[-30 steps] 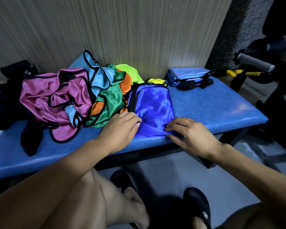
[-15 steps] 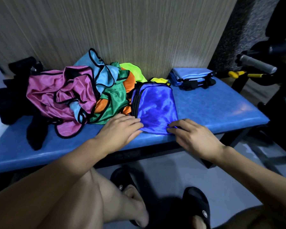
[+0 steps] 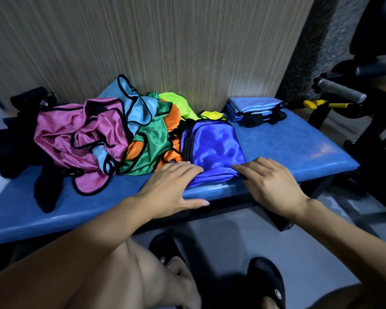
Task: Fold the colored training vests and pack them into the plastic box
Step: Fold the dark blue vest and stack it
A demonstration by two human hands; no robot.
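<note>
Both hands are sliding a little further along the near hem than a second ago, and the view is tipping slightly so the bench sits higher in the picture. Nearest the person, the left hand (image 3: 172, 188) is lying flat, fingers together and thumb splayed, pressing on the near left corner of the blue vest (image 3: 216, 152). The right hand (image 3: 270, 186) is resting at the near right corner, fingers extended toward the hem; whether it is pinching cloth or only pressing is hard to tell. The folded vest is lying on the blue bench (image 3: 299, 148) with its long axis running away from the person, directly ahead of and between the two hands, each about equally close. Just left of it, the pile of unfolded vests (image 3: 103, 139) is sprawling, touching the vest's left edge. Farther back right, a folded light-blue stack (image 3: 252, 108) is sitting against the wall. No plastic box is showing anywhere, so where the vest must travel is unclear. Dark cloth at far left is too murky to identify.
</note>
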